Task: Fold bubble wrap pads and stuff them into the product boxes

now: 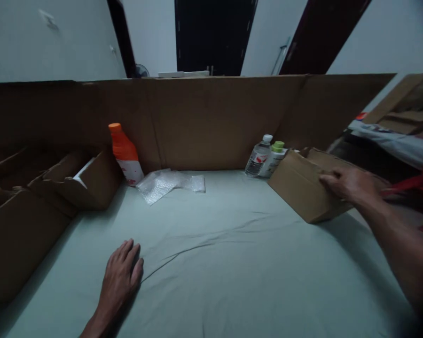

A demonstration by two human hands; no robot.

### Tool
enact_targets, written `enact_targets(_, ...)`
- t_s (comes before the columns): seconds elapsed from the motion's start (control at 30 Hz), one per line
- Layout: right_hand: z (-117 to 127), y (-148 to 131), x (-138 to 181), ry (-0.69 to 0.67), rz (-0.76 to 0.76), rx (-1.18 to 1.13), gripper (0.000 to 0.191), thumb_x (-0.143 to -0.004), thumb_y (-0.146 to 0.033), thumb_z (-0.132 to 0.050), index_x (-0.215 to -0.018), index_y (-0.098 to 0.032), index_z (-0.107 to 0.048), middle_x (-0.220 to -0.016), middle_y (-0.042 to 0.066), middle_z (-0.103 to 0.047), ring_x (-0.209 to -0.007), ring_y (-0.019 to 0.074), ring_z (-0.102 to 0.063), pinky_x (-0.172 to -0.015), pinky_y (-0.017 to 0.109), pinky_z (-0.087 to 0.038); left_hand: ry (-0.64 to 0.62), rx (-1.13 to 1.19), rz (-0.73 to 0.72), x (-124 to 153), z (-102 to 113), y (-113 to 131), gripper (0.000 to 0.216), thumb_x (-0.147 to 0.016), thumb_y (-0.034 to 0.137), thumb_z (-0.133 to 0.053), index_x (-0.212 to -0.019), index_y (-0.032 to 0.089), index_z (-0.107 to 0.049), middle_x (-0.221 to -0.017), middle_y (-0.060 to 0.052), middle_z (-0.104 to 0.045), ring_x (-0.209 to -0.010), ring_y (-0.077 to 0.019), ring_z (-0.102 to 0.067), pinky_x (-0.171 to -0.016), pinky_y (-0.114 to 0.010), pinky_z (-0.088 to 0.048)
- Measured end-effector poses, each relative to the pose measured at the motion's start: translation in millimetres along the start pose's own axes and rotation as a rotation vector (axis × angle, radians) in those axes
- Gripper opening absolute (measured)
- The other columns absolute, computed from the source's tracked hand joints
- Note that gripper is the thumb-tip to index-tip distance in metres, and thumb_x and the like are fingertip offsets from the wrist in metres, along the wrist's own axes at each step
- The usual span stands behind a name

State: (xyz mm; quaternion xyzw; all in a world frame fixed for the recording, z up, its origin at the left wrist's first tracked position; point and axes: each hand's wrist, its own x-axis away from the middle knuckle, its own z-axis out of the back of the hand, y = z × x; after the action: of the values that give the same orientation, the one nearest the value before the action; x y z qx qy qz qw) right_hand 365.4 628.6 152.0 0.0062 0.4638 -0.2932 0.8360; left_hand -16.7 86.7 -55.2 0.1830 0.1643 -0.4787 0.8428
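Observation:
My left hand lies flat on the pale green cloth, fingers stretched out and nothing in it. Over at the right, my right hand is closed on the near upper edge of an open-topped cardboard box; its fingertips are partly hidden by the hand itself. What the box holds cannot be seen from here. Just behind the box a clear water bottle and a white bottle with a green cap lean side by side.
A tall cardboard wall closes off the back. Against it stand an orange bottle and crumpled bubble wrap. Open cardboard boxes line the left. Red bars and a plastic-edged carton lie beyond the right edge.

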Motion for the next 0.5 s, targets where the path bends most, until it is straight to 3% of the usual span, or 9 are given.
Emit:
enact_targets(0.1,-1,-18,15,-0.036,0.043,0.03,0.045,-0.075,-0.063,-0.069,-0.045,-0.031,-0.062,-0.035,-0.002,-0.044,-0.033,0.0126,-0.037,-0.048,0.032,-0.025,0.006,0.03,0.027,1,-1,0,0.04,-0.096,0.039,-0.044,-0.12,0.019,-0.068,-0.134,-0.014,-0.065,-0.127,-0.0307,-0.057,-0.104,-0.049,-0.048)
enact_targets(0.13,0,-28,22,-0.05,0.056,0.041,0.043,-0.076,-0.066,-0.068,-0.049,-0.032,-0.065,-0.035,-0.002,-0.043,-0.032,0.0131,-0.033,-0.046,0.032,-0.024,0.013,0.047,0.033,1,-2,0,0.04,-0.096,0.038,-0.044,-0.12,0.019,-0.068,-0.134,-0.014,-0.065,-0.127,-0.0308,-0.058,-0.104,-0.05,-0.048)
enact_targets(0.23,6,-72,48,-0.127,0.089,0.075,0.044,-0.078,-0.077,-0.058,-0.065,-0.037,-0.072,-0.048,0.005,-0.062,-0.035,0.0186,-0.044,-0.041,0.035,-0.026,0.033,0.119,0.056,2,-2,1,0.039,-0.095,0.038,-0.045,-0.119,0.019,-0.069,-0.134,-0.015,-0.065,-0.127,-0.0323,-0.057,-0.105,-0.052,-0.047)
enact_targets(0.37,9,-162,73,-0.293,0.16,-0.034,0.035,-0.09,-0.064,-0.053,-0.081,-0.037,-0.074,-0.071,0.008,-0.075,-0.053,0.0245,-0.065,-0.045,0.038,-0.041,0.036,0.233,0.122,2,-1,0,0.036,-0.092,0.036,-0.049,-0.117,0.022,-0.07,-0.134,-0.013,-0.066,-0.129,-0.0318,-0.057,-0.107,-0.053,-0.045)
enact_targets(0.5,-9,-267,77,-0.505,0.278,-0.296,0.021,-0.092,-0.044,-0.059,-0.087,-0.029,-0.074,-0.075,0.006,-0.075,-0.061,0.0222,-0.068,-0.054,0.034,-0.049,0.035,0.397,0.219,0,3,-1,0.04,-0.085,0.04,-0.054,-0.115,0.021,-0.071,-0.132,-0.013,-0.067,-0.128,-0.0329,-0.057,-0.108,-0.055,-0.044)
